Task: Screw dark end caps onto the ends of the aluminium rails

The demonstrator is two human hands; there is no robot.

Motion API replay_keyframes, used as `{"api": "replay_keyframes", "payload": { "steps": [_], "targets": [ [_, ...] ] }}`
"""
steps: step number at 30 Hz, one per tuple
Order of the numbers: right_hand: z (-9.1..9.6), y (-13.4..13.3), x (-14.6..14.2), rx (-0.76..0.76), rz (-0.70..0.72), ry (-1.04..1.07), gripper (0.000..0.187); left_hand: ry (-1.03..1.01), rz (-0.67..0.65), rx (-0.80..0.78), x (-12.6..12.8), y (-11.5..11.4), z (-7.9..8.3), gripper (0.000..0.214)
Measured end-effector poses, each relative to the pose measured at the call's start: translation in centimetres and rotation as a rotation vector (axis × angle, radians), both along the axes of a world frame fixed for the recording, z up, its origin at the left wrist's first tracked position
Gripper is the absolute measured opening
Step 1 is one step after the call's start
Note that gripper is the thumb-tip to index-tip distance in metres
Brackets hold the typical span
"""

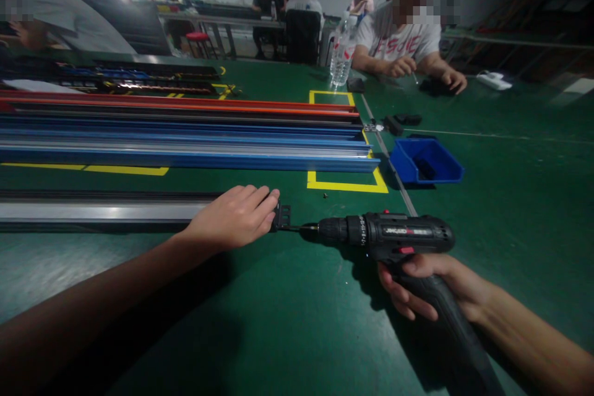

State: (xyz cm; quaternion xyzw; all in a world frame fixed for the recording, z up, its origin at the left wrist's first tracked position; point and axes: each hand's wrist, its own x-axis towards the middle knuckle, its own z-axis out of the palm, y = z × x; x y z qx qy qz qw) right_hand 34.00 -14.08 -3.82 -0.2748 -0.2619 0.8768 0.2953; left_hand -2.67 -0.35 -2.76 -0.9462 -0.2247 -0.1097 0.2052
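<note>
My right hand (422, 284) is wrapped round the grip of a black cordless drill (403, 232), which lies level and points left. Its long thin bit (297, 228) reaches a small black end bracket (284, 215) at the end of a long metal profile (106, 210). Over that same end lies my left hand (239, 216), its fingers closed round the profile and the bracket. The contact between the bit tip and the bracket is too small to make out. A tiny dark piece, perhaps a screw (325, 196), rests on the green table just beyond.
Several long blue profiles (185, 151) and an orange one (185, 101) lie behind, near yellow tape marks (348, 187). A blue bin (427, 161) stands right of them. Farther back are plastic bottles (341, 52) and a person (399, 37) seated across the table (520, 210).
</note>
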Motion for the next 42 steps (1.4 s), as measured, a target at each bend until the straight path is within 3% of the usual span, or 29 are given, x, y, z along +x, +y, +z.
{"api": "replay_keyframes", "payload": {
  "steps": [32, 42],
  "targets": [
    [0.2, 0.1, -0.3, 0.007, -0.016, -0.051, 0.032, -0.004, 0.021, -0.046, 0.1, 0.0, -0.5, 0.043],
    [-0.5, 0.3, -0.1, 0.003, -0.01, -0.039, 0.031, -0.155, 0.247, -0.36, 0.1, -0.2, 0.6, 0.043]
  ]
}}
